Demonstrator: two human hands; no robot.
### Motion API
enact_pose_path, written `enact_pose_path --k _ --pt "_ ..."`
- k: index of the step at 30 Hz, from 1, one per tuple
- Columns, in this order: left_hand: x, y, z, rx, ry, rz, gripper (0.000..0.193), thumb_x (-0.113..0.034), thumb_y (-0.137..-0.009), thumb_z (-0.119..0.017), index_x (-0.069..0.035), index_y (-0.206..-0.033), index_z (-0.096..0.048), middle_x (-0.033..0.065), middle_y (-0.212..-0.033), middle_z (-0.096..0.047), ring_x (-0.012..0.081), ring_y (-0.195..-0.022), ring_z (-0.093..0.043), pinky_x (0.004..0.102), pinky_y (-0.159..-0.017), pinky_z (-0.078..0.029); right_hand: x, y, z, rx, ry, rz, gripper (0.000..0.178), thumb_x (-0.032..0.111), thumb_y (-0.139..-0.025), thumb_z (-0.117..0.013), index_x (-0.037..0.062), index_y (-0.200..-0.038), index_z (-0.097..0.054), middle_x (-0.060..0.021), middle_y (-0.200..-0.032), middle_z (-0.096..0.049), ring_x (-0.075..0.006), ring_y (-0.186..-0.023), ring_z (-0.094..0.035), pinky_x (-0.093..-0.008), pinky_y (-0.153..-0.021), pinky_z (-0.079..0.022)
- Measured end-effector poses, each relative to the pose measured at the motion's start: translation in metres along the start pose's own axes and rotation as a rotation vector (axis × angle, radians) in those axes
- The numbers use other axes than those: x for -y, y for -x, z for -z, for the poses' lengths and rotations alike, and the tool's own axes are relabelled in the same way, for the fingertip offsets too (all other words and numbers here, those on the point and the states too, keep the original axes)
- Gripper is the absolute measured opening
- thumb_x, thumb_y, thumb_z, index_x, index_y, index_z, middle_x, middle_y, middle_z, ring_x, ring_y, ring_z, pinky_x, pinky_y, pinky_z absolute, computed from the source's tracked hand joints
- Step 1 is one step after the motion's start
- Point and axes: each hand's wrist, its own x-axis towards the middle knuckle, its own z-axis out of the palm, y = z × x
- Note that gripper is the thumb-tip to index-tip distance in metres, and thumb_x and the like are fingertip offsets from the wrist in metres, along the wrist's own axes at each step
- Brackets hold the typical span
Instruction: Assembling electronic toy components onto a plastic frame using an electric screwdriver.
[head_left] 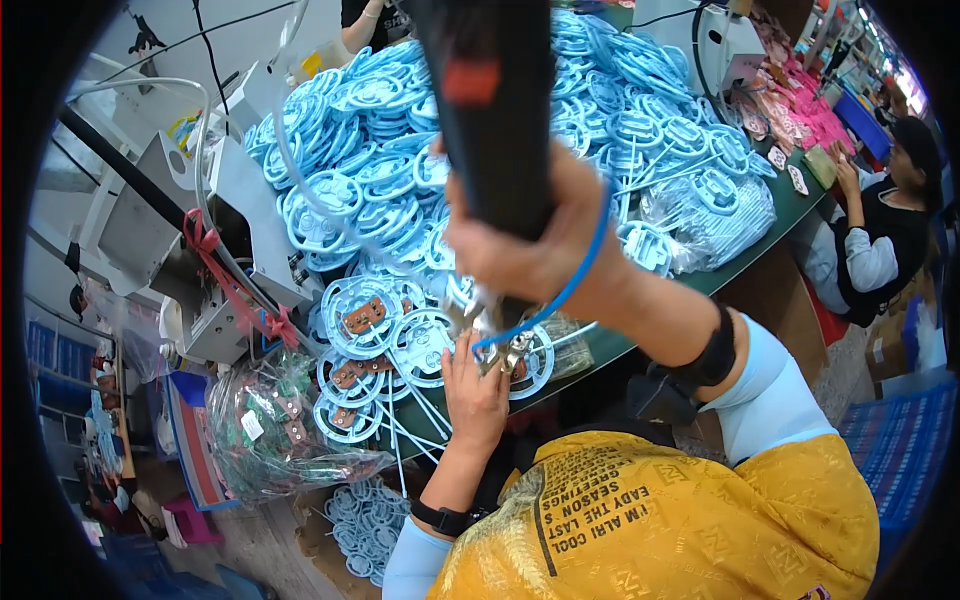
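The right hand (pixel 530 240) was clamped on a black power screwdriver (pixel 490 110), its tip down on a light-blue ring part (pixel 520 355) at the counter (pixel 790 215) edge. The left hand (pixel 475 395) lay flat, steadying it: fastening looked underway, calling for firm downward pressure
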Motion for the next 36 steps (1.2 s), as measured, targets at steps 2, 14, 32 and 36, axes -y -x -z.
enact_pose_path --k 2,14,32,36 --pt "0.006 0.013 -0.002 0.017 0.017 0.006 0.021 -0.013 -0.086 -0.069 -0.008 -0.107 -0.067 0.0182 -0.13 -0.058 0.0383 -0.124 -0.053 0.0584 -0.108 -0.032 0.023 -0.016 -0.004 -0.045 -0.019 -0.008 0.047 0.001 -0.077 -0.073 -0.0013 -0.121 -0.057 -0.0008 -0.083 -0.064 -0.0079 -0.071 -0.064 -0.0255 -0.063 -0.053" --pt "0.009 0.014 -0.005 0.023 0.074 -0.001 0.02 -0.009 -0.086 -0.071 -0.006 -0.106 -0.066 0.019 -0.128 -0.062 0.038 -0.123 -0.054 0.0557 -0.105 -0.035 -0.019 -0.009 -0.018 -0.113 0.124 0.071 0.045 0.004 -0.077 -0.075 0.0008 -0.118 -0.057 0.0003 -0.08 -0.062 -0.0054 -0.07 -0.059 -0.0227 -0.062 -0.049" --pt "0.014 0.006 0.009 0.079 0.055 -0.096 0.033 -0.009 -0.081 -0.074 -0.007 -0.113 -0.067 0.0173 -0.126 -0.058 0.0367 -0.117 -0.054 0.0522 -0.102 -0.041 0.0 -0.028 -0.008 -0.055 -0.042 0.044 0.033 0.015 -0.076 -0.075 0.0025 -0.1 -0.055 -0.0006 -0.068 -0.056 -0.0104 -0.058 -0.057 -0.0283 -0.054 -0.047" --pt "0.016 0.0 0.002 0.005 0.099 -0.096 0.036 -0.005 -0.077 -0.074 -0.005 -0.112 -0.066 0.0186 -0.128 -0.058 0.0406 -0.118 -0.052 0.0485 -0.097 -0.045 0.017 -0.012 -0.007 -0.079 -0.044 0.058 0.039 0.011 -0.075 -0.075 0.0028 -0.109 -0.057 0.0005 -0.072 -0.059 -0.0076 -0.061 -0.059 -0.0256 -0.055 -0.048"
